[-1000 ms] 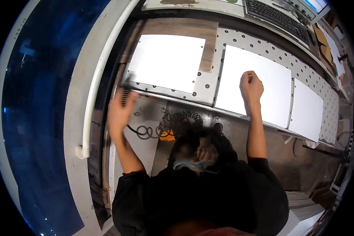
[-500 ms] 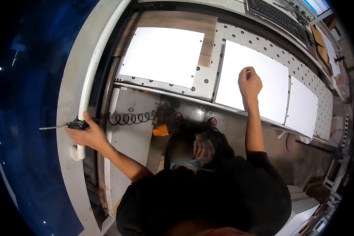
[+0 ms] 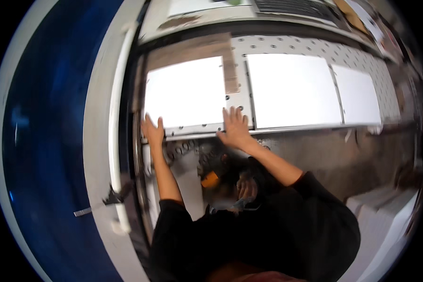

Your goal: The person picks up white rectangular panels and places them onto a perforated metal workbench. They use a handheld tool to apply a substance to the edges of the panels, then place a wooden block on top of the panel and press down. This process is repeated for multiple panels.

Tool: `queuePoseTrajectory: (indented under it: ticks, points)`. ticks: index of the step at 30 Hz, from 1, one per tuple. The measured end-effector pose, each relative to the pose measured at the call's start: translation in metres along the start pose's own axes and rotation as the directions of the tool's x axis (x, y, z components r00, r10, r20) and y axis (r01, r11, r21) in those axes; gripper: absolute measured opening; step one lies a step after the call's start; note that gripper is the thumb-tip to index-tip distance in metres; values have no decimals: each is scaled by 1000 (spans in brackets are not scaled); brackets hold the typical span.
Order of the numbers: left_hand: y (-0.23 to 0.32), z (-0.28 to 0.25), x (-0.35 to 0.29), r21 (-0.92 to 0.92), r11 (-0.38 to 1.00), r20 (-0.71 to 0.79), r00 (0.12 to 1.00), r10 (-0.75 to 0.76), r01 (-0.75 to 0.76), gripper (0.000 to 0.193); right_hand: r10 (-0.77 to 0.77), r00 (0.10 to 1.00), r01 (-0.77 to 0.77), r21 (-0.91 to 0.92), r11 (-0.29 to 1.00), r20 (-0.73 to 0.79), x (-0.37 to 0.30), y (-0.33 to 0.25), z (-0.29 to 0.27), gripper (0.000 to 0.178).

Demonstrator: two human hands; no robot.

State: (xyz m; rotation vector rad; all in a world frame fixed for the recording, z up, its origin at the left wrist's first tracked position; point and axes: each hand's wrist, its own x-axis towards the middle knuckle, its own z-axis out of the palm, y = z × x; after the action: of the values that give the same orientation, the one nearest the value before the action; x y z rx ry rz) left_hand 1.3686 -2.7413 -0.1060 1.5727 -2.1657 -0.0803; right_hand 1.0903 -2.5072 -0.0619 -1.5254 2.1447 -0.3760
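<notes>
My left hand (image 3: 153,130) is at the near left corner of a white rectangular sheet (image 3: 185,91), fingers stretched out and thumb apart. At the sheet's near right corner lies my right hand (image 3: 236,127), its fingers spread over the edge and the dotted table top (image 3: 242,98). Neither hand grips anything. Under the sheet's far part a brown wooden board (image 3: 188,49) shows. A larger white sheet (image 3: 291,89) lies to the right, with a smaller white sheet (image 3: 357,94) beyond it. The picture is somewhat smeared by motion.
On the white rail (image 3: 116,122) at left sits a black tool with a thin metal nozzle (image 3: 112,196). A black coiled hose (image 3: 176,151) hangs below the table edge. A keyboard (image 3: 293,10) stands at the back; an orange object (image 3: 210,179) is near my feet.
My left hand has let go of the black nozzle tool on the rail and come to the left sheet. My right hand has moved left from the middle sheet and opened. The view has shifted.
</notes>
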Motion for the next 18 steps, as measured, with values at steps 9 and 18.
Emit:
queuePoseTrajectory:
  ticks: [9,18]
  points:
    - [26,-38,32,-41,989,135,981,-138,144,69,52,978,124,770,626,-200,3,16,-14,84]
    - [9,-41,-11,-215,930,221,943,-251,298,64,3,995,-93,943,320,97,-51,57,-87,66]
